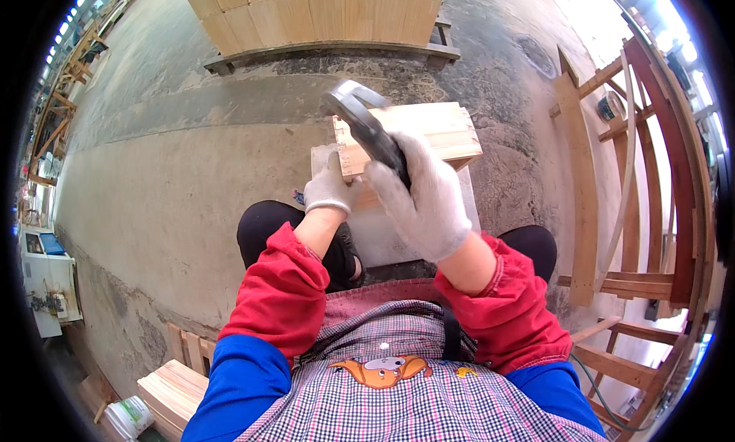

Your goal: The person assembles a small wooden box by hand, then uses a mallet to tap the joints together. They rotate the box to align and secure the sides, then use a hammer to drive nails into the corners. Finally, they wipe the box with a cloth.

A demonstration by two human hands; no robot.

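In front of me a pale wooden box with jointed corners rests on a light-coloured low block between my knees. My left hand, in a white glove, is closed around the box's near left corner; some of its fingers are hidden. The gloved right hand grips the black handle of a hammer. Its metal head is up over the box's left end, slightly blurred, and I cannot tell whether it touches the wood.
Beyond the box, a stack of wooden boxes sits on a pallet. Wooden frames lean along the right. At the lower left are stacked boards and a white bucket. A white cabinet-like unit stands farther left.
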